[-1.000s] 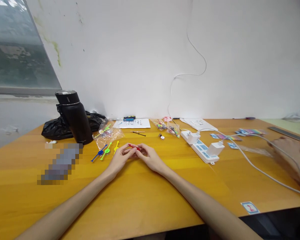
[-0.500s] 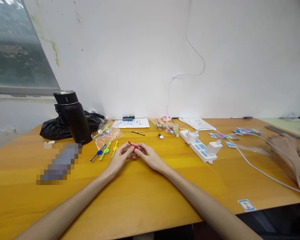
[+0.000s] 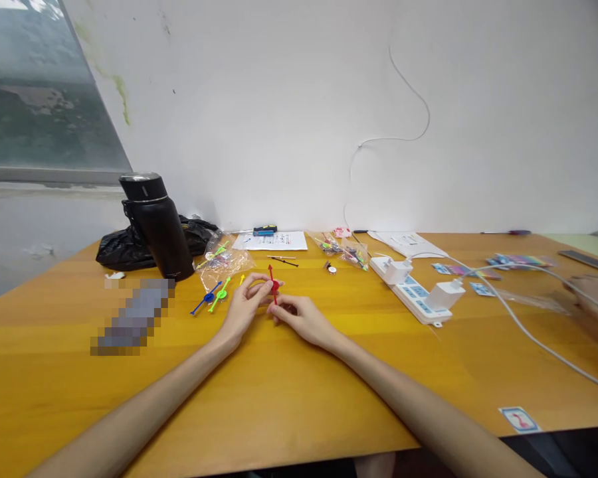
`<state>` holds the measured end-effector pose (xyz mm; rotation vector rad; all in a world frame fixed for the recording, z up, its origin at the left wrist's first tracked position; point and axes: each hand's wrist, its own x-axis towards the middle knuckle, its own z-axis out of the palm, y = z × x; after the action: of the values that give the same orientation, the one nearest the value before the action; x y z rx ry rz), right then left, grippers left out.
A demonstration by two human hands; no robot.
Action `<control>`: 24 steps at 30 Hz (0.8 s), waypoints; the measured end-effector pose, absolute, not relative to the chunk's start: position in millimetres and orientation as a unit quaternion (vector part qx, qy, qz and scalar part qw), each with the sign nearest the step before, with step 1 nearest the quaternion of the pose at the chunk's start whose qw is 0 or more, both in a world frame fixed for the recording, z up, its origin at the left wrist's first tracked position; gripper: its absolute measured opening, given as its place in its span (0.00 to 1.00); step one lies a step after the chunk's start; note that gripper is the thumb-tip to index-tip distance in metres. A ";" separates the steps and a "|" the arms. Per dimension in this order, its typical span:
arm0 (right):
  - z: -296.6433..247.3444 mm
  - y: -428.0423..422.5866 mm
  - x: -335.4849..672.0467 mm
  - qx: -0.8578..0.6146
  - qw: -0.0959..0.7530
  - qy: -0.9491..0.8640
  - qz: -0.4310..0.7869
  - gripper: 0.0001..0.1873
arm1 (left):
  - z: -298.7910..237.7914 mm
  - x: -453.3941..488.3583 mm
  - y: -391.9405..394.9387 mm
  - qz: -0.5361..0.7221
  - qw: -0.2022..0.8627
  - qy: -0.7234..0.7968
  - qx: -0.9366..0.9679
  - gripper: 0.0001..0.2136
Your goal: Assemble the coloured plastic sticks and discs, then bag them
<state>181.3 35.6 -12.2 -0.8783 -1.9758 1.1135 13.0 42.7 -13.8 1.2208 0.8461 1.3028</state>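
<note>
Above the middle of the table, a red arrow-shaped spinner (image 3: 274, 286) stands nearly upright with its point away from me. My left hand (image 3: 246, 307) pinches it at the round centre. The fingers of my right hand (image 3: 303, 318) close on its lower end. On the table left of my hands lie a blue arrow spinner (image 3: 208, 297) and a green arrow spinner (image 3: 222, 293). A yellow arrow spinner (image 3: 242, 280) is mostly hidden behind my left hand. Beyond them, thin dark and white rods (image 3: 284, 260) and a small round white piece (image 3: 331, 270) lie on the tabletop.
A black bottle (image 3: 162, 229) stands at left before a black plastic bag (image 3: 122, 249). Clear bags of small parts (image 3: 355, 253) lie near the wall. Right of centre is a white power strip (image 3: 409, 295) with plugs and cables. Another person's hand (image 3: 595, 299) is at far right.
The red spinner has turned from lying across my fingers to nearly upright, and my right hand has moved down to its lower end. The view has shifted slightly left.
</note>
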 end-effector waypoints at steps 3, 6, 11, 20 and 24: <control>-9.6 40.7 184.3 -0.339 0.388 -0.727 0.455 0.20 | -15.6 12.4 44.2 0.553 0.556 0.357 0.508 0.17; -5.0 46.4 188.8 -0.344 0.429 -0.699 0.457 0.20 | -20.3 11.8 47.2 0.527 0.561 0.361 0.526 0.14; -2.6 51.9 192.7 -0.342 0.461 -0.680 0.456 0.21 | -26.2 12.4 49.9 0.467 0.550 0.339 0.604 0.10; -5.3 53.1 191.7 -0.336 0.460 -0.681 0.459 0.20 | -25.0 13.7 45.8 0.436 0.520 0.332 0.655 0.09; -6.0 54.2 191.2 -0.333 0.459 -0.685 0.457 0.19 | -21.1 14.2 44.4 0.439 0.524 0.317 0.658 0.09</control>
<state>191.2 54.2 -6.0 -0.8200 -1.6869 1.1266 14.2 44.4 -21.1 1.5746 0.7586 1.0508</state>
